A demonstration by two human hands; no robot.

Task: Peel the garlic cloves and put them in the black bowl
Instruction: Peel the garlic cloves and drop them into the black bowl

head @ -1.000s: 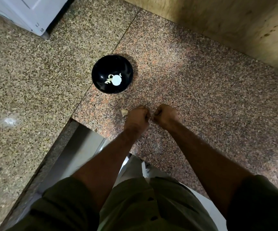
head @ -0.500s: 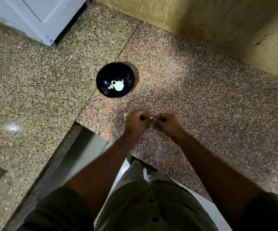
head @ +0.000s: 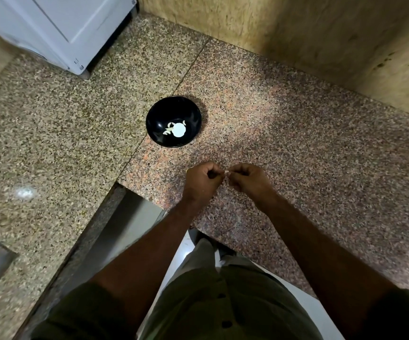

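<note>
Near the bowl point(head: 173, 125), my left hand point(head: 202, 179) and right hand point(head: 247, 179) pinch one garlic clove point(head: 226, 172); I should pull its skin gently.

Bare counter point(head: 296, 155) lies between hands and black bowl point(head: 157, 119); its rim seemingly unobstructed.

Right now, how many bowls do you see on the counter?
1. The black bowl stands on the counter, beyond both hands, with some peeled garlic pieces inside. No other bowl shows in this view.
</note>
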